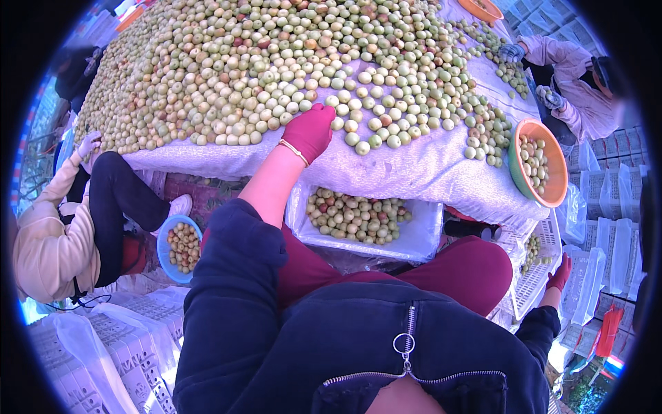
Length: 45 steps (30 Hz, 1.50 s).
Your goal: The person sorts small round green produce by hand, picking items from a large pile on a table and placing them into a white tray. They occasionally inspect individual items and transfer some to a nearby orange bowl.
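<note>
My left hand [309,131], in a red glove with a pale band at the wrist, reaches over the near edge of a big heap of small round green fruits [227,76], some blushed red, that look like jujubes. Its fingers are curled down among the fruits; whatever they hold is hidden. My right hand [562,272], also red-gloved, is low at the far right beside a white slatted crate [527,290], fingers stretched out and holding nothing I can see. Below my left hand, between my knees, a crate lined with clear plastic [424,234] holds more of the fruits.
Pale cloth [427,169] covers the table. An orange-and-green basin [557,172] of fruits sits at its right edge; a blue basin [164,252] stands at left. One person [58,241] sits at left, another [565,83] works far right. Stacked crates [103,345] flank me.
</note>
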Tool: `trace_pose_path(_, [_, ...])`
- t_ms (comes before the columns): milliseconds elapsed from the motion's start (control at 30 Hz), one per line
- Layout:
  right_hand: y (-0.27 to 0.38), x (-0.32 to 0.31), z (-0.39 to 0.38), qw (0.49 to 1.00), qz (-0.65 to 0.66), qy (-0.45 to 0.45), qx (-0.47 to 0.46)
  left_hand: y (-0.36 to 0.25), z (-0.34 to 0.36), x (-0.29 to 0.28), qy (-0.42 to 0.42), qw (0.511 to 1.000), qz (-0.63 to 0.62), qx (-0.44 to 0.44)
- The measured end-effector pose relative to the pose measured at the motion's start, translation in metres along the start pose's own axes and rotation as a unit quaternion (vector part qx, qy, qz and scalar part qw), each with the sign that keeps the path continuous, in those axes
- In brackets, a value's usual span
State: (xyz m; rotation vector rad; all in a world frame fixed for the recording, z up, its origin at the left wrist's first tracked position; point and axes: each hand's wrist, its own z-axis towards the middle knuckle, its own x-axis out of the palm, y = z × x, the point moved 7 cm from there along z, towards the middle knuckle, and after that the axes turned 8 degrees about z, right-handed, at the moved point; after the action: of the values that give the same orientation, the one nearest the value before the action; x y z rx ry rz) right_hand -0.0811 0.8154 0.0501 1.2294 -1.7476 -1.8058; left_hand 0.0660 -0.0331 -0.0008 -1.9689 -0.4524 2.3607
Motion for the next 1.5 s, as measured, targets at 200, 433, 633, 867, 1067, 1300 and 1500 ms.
trace_pose_path(200, [0.068, 0.160, -0.130, 0.928, 0.116, 0.300, -0.188, -0.018, 0.006, 0.038, 0.062, 0.998, 0.004, 0.028])
trace_pose_path(433, [0.092, 0.327, -0.346, 0.765, 0.058, 0.582, -0.269, -0.040, 0.009, 0.031, 0.007, 0.995, 0.036, 0.089])
trace_pose_path(633, [0.081, 0.385, -0.383, 0.726, 0.008, 0.594, -0.347, -0.068, -0.001, 0.042, 0.063, 0.988, -0.006, 0.137])
trace_pose_path(867, [0.047, 0.419, -0.375, 0.704, -0.116, 0.589, -0.380, -0.090, -0.005, 0.046, 0.088, 0.976, -0.058, 0.189])
trace_pose_path(1067, [0.041, 0.429, -0.392, 0.663, -0.169, 0.606, -0.406, -0.106, -0.007, 0.054, 0.151, 0.968, -0.028, 0.201])
trace_pose_path(1300, [0.046, 0.426, -0.407, 0.599, -0.144, 0.639, -0.461, -0.109, 0.013, 0.023, 0.115, 0.925, -0.298, 0.204])
trace_pose_path(1500, [0.051, 0.429, -0.406, 0.609, -0.115, 0.657, -0.429, -0.032, 0.120, 0.028, 0.010, 0.998, -0.059, 0.005])
